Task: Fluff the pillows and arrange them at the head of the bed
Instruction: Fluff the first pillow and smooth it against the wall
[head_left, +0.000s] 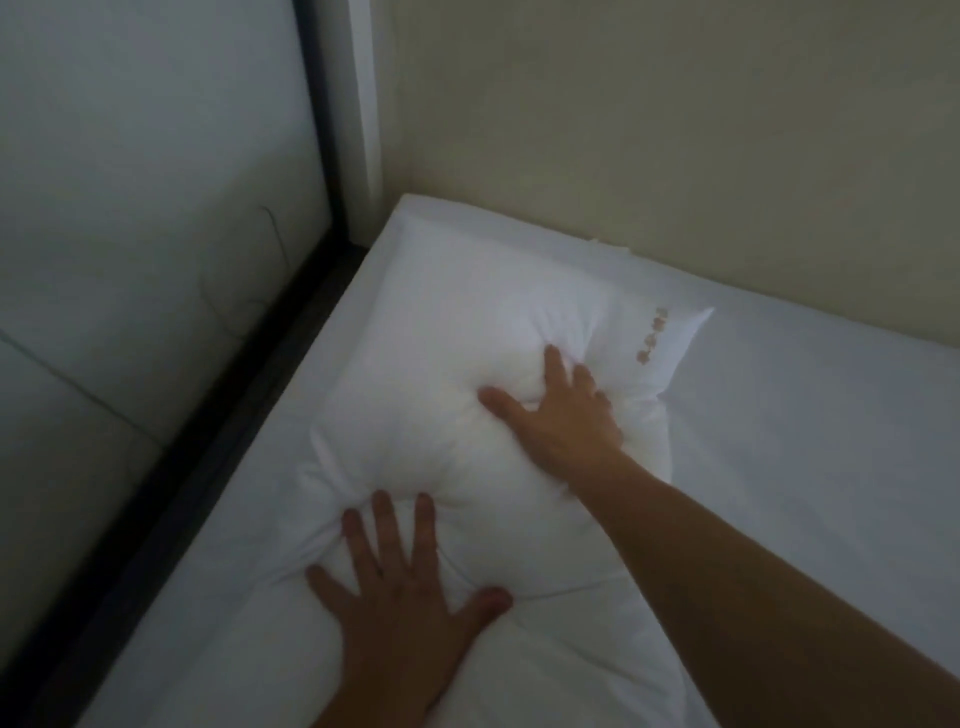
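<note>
A white pillow (467, 395) lies flat on the white bed (779, 467), tucked into the corner at about 11 o'clock, close to the beige wall (675, 130). A small gold embroidered mark (652, 335) sits near its 2 o'clock corner. The right hand (561, 415) presses its middle, fingers (556, 364) spread open — gripping nothing. The left hand (400, 587) pushes the 6 o'clock edge, splayed flat. A dark bed frame (208, 467) runs along the 9 o'clock side.
</note>
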